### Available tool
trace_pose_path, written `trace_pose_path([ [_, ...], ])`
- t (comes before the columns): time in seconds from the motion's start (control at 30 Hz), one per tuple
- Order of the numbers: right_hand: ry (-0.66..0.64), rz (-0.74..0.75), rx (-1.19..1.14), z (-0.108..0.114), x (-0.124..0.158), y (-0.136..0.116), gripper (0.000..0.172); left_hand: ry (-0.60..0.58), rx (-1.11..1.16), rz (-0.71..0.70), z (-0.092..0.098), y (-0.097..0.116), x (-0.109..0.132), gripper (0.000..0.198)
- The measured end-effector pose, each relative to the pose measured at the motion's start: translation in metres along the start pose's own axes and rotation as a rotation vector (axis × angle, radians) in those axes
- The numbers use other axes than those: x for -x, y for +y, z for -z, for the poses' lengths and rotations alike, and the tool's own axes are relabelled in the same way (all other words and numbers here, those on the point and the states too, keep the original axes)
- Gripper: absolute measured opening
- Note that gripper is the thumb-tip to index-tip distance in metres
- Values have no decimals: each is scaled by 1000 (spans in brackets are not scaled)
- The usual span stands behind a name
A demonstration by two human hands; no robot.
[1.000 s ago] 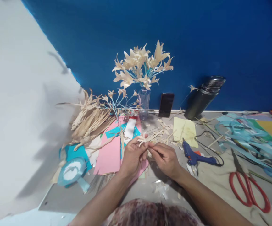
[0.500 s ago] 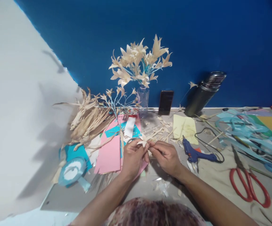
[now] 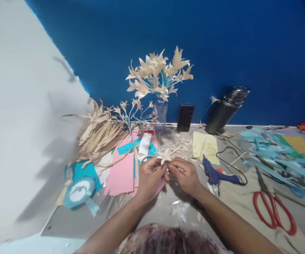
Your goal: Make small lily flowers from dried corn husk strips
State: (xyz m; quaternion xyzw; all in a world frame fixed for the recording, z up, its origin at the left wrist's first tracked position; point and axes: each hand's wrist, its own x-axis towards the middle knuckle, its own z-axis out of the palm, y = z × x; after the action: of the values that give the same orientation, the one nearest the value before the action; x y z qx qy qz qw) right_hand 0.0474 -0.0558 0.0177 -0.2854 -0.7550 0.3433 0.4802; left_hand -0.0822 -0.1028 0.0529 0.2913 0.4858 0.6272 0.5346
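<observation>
A small cream flower (image 3: 164,156), which looks made of dried husk, is pinched between my two hands above the middle of the table. My left hand (image 3: 152,176) is closed round its base from the left, with a thin wire-like loop rising behind the fingers. From the right, my right hand (image 3: 185,176) grips the same flower between thumb and fingertips. Fingers hide the lower part of the flower. Pink paper (image 3: 119,176) lies just left of my left hand, and scraps of husk (image 3: 182,144) are scattered beyond both hands.
A clear vase (image 3: 160,114) of husk flowers stands behind, beside a phone (image 3: 185,118) and a leaning flask (image 3: 227,109). At right lie a blue glue gun (image 3: 218,173), red-handled scissors (image 3: 274,210) and blue ribbons (image 3: 271,151). Left are dried husks (image 3: 99,134) and a tape roll (image 3: 79,192).
Both hands stay on the flower, and my right fingers have shifted slightly closer to its base. The whole view has tilted a little, moving the background down.
</observation>
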Motion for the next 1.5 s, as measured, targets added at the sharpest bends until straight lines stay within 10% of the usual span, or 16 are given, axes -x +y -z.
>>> trace_pose_path([
  [0.63,-96,-47,61,0,-3,15,10,106,-205,-345,6,-2,0,16],
  [1.03,44,-128,-88,-2,-6,20,10,-104,-722,-365,18,-22,-13,28],
  [1.5,166,-172,-155,0,-12,21,10,-123,-695,-338,11,-27,-29,28],
])
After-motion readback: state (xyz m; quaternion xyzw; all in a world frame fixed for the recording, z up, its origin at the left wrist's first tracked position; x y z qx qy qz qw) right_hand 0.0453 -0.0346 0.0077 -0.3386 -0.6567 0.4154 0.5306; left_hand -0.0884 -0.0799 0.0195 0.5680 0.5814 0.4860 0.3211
